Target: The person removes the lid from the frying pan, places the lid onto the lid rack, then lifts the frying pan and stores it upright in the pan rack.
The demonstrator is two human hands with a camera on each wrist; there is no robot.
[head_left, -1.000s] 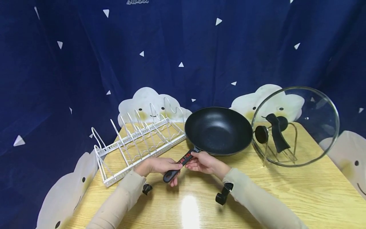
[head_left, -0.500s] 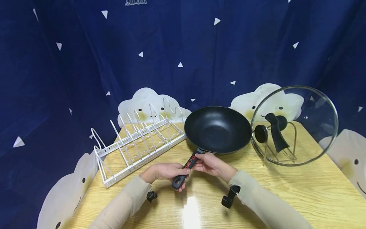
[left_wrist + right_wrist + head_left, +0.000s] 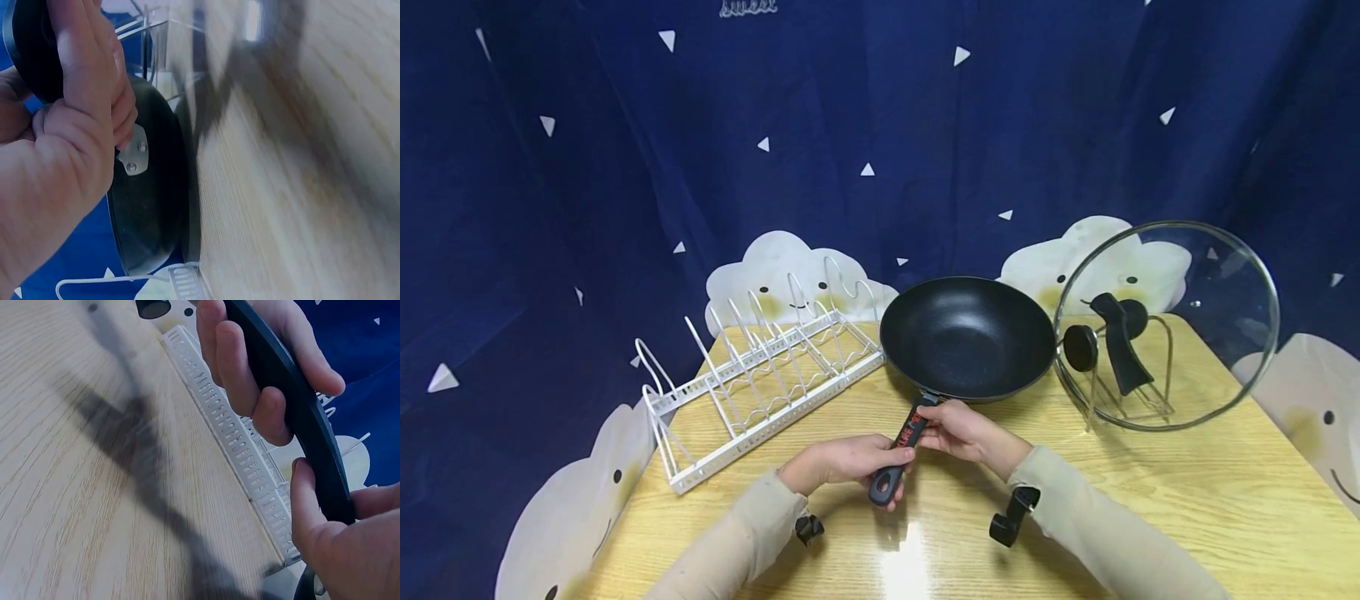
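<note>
A black wok [image 3: 967,337] sits in the middle of the table in the head view, its long black handle [image 3: 911,433] pointing toward me. Near the handle's looped end, my left hand [image 3: 859,458] grips it with the thumb on top. My right hand [image 3: 964,431] pinches the handle closer to the pan, thumb above and fingers beneath. In the right wrist view both hands hold the curved handle [image 3: 297,403] above the wood. The left wrist view shows the wok's dark outer side [image 3: 147,212] and the riveted metal bracket [image 3: 135,153] beyond my left hand.
A white wire rack [image 3: 775,392] stands left of the wok, its corner close to the wok's rim. To the right, a large glass lid [image 3: 1210,333] with a black upright handle leans in a small wire stand [image 3: 1167,367]. A dark blue curtain [image 3: 880,108] hangs behind the wooden table [image 3: 1187,492].
Both hands have swung the handle's end to the right and toward me, so the handle points more straight at me. The wok's bowl has stayed nearly in place.
</note>
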